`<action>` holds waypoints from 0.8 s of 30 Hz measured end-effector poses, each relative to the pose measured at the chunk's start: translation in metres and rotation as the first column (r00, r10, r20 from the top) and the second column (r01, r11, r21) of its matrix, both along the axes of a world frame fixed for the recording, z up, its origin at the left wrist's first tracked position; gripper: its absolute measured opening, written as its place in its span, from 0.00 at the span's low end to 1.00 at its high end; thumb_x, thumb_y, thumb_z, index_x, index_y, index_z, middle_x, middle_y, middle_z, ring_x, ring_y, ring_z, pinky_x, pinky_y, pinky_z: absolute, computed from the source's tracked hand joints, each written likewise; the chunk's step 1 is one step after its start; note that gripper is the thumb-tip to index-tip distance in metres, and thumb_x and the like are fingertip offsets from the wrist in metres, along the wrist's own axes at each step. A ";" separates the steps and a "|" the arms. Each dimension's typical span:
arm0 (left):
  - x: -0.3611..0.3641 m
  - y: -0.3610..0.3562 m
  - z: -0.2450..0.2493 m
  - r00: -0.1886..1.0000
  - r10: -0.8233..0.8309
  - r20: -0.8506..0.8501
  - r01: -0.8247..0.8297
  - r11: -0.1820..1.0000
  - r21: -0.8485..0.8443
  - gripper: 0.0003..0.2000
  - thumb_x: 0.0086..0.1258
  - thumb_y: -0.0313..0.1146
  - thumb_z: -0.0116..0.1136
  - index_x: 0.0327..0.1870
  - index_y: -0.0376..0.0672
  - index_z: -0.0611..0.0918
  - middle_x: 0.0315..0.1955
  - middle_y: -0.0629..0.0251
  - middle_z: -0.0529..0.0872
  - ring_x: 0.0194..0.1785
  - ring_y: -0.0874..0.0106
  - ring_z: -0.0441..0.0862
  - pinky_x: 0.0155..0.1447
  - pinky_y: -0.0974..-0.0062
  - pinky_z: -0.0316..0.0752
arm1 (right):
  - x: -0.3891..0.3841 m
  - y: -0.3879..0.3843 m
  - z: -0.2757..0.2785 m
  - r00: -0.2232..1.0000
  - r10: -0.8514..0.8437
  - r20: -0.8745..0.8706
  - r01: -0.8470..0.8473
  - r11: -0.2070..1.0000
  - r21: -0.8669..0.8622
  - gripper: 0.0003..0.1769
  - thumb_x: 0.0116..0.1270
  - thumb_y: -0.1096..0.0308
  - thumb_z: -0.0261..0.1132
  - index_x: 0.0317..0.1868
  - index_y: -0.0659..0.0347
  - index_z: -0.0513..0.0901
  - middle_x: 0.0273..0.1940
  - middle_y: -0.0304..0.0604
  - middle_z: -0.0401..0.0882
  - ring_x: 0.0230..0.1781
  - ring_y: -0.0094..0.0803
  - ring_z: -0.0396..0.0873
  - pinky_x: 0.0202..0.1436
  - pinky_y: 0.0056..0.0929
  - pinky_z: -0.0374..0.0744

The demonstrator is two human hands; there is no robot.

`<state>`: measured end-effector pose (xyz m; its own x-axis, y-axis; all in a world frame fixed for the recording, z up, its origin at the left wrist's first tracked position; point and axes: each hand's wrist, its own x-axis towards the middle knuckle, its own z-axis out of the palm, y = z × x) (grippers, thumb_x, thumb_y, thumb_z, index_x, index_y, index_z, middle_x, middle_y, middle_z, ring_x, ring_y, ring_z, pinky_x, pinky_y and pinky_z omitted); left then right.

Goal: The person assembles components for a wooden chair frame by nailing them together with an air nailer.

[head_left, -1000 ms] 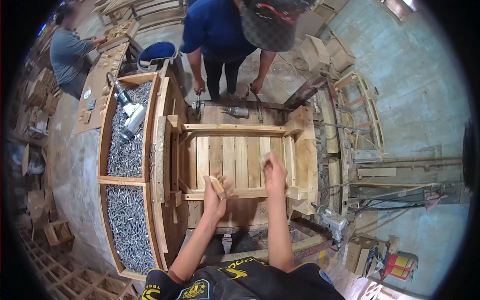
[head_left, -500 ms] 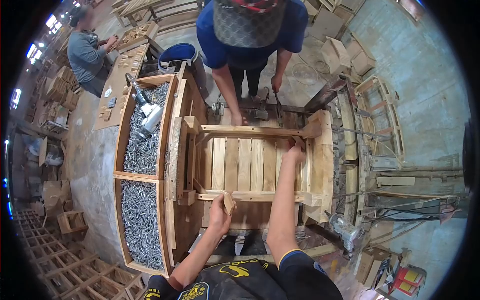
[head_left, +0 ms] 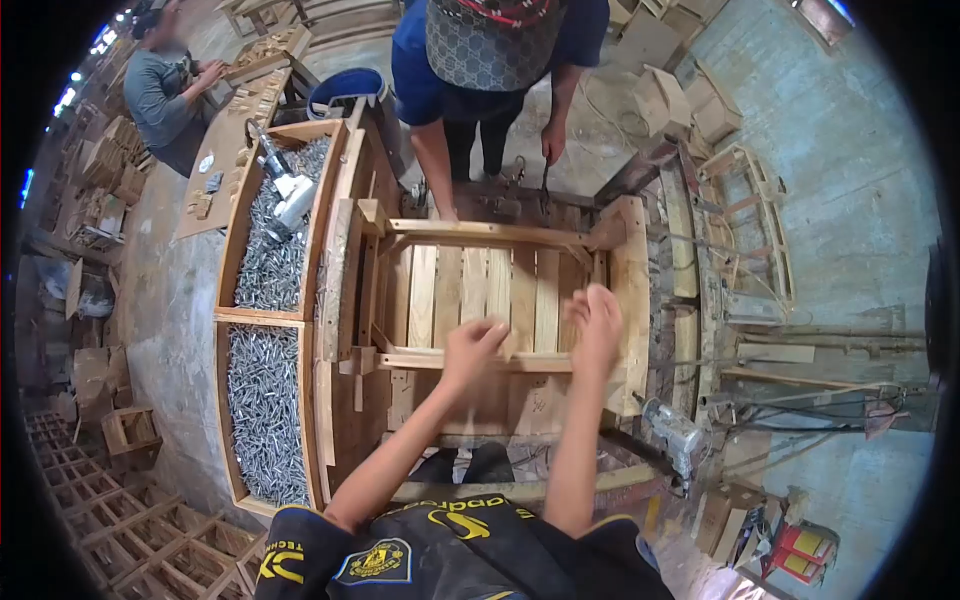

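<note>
A slatted wooden frame (head_left: 470, 362) lies on the bench before me, its pale slats (head_left: 498, 285) showing between two long rails. Above the near rail is my left hand (head_left: 474, 352), blurred, its fingers closed around what looks like a small wooden block, seen only as a pale smear at the fingertips. My right hand (head_left: 597, 330) is raised over the near right part of the frame with curled fingers. Motion blur hides whether it holds anything. A slanted corner block (head_left: 579, 253) sits in the far right corner of the frame.
To the left, a two-part wooden box (head_left: 308, 410) holds many metal fasteners, with a nail gun (head_left: 292, 200) on top. A second air tool (head_left: 672, 432) lies at right. Across the bench a person in blue (head_left: 495, 60) touches the far rail. Another person (head_left: 160, 90) works at back left.
My right hand has left the far right corner and come back toward me. My left hand has lifted and moved right from the near rail. The view has shifted slightly.
</note>
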<state>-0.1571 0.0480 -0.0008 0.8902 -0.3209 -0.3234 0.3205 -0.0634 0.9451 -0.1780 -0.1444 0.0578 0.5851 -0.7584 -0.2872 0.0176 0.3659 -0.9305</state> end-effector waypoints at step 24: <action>-0.015 -0.173 -0.067 0.771 -0.587 0.249 0.377 0.735 0.564 0.09 0.55 0.32 0.63 0.27 0.34 0.86 0.26 0.41 0.84 0.33 0.47 0.85 0.42 0.56 0.81 | -0.300 -0.106 0.159 0.946 -0.251 -0.206 0.119 0.858 -0.499 0.06 0.72 0.73 0.61 0.42 0.68 0.81 0.31 0.39 0.79 0.29 0.24 0.77 0.37 0.22 0.77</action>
